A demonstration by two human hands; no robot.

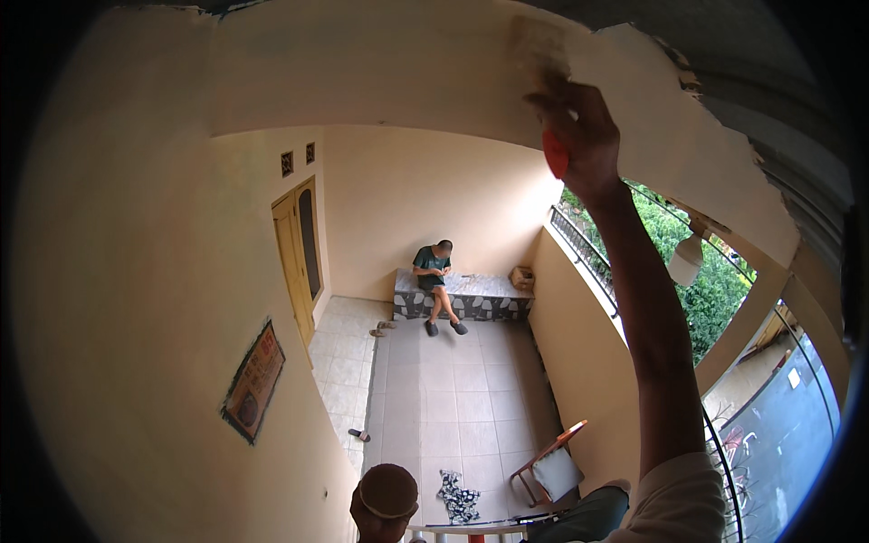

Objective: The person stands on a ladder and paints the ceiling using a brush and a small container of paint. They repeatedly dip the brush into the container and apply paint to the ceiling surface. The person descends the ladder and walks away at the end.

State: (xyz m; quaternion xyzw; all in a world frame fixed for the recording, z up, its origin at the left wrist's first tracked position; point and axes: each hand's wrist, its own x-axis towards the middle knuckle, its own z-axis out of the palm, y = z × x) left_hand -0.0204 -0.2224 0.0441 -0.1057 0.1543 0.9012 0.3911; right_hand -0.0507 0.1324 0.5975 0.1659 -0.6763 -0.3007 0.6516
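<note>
My right hand [584,136] is raised high against the cream beam [362,81]. Its fingers are closed round the red handle [555,156] of a flat, wide-headed tool [540,45]. The head looks like a paintbrush but is blurred, and it lies at the beam's face near the upper edge. Low in the picture, my left hand [360,518] shows partly, wrapped beside a small round container [389,490] with a brownish top and pale rim. What is inside cannot be made out clearly.
Far below, a person [434,267] sits on a tiled bench [489,288] beside a box [522,277]. A chair [552,466] and a patterned cloth [458,498] are on the tiled floor [444,398]. A sign [254,380] hangs on the left wall; a railing [579,242] runs at right.
</note>
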